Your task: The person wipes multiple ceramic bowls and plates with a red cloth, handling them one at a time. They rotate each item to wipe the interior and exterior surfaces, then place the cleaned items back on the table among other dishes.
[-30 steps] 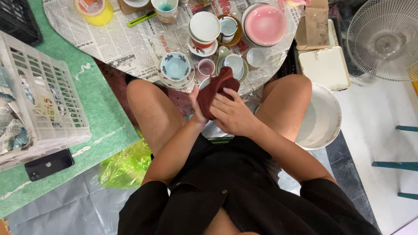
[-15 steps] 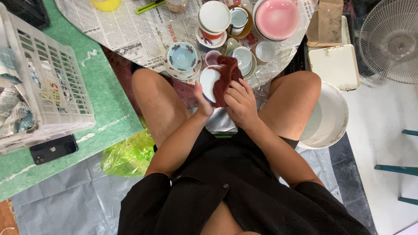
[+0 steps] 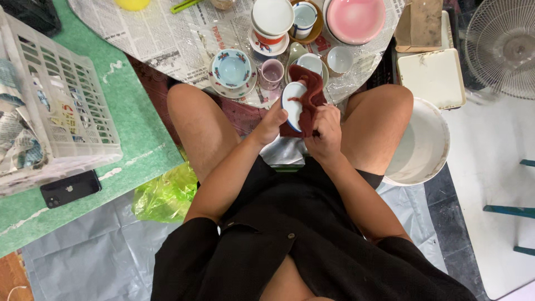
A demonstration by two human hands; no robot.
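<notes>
Left hand (image 3: 273, 120): small white dish (image 3: 293, 105) is gripped on edge, face exposed for wiping.
Right hand (image 3: 325, 129): dark red cloth (image 3: 310, 95) is pressed against dish.
Beyond hands: crockery laid on newspaper (image 3: 167, 39).

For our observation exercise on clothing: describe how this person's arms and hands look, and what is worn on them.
Both arms are bare from above the elbow down. The left hand and right hand wear no gloves; no rings, watch or bracelets show. Short black sleeves of a buttoned black garment cover the upper arms.
</notes>
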